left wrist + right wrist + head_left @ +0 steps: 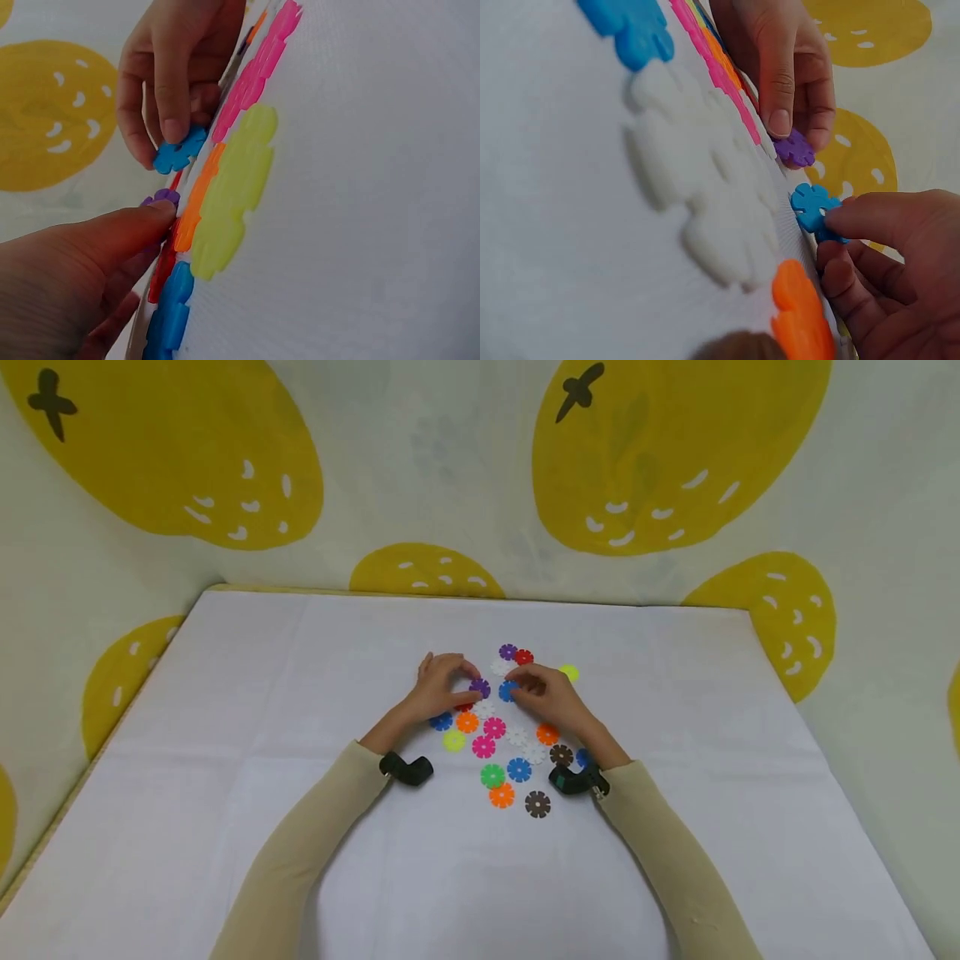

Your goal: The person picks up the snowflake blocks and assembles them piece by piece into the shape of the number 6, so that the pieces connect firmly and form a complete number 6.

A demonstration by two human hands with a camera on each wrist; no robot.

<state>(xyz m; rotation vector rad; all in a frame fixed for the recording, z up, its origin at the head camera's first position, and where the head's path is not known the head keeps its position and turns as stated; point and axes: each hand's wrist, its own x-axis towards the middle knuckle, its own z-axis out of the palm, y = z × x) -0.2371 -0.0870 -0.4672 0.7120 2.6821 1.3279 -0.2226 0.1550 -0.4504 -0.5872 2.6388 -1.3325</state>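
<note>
My left hand (441,685) pinches a purple notched snowflake disc (481,688) between thumb and fingers. Facing it, my right hand (553,695) holds a blue snowflake disc (507,691) the same way. A small gap separates the two discs. In the right wrist view the blue disc (813,208) is tilted up, and the purple disc (796,149) sits under the left thumb. Below the left hand lie a red disc (464,707) and a white disc (485,709). The left hand partly covers the purple disc (163,198) in the left wrist view.
Loose discs lie on the white table (300,693), among them pink (483,747), green (492,776), orange (502,795), brown (537,804) and yellow (453,741). Behind the hands are another purple disc (507,652) and a red one (524,657). A patterned curtain (420,468) stands behind the table.
</note>
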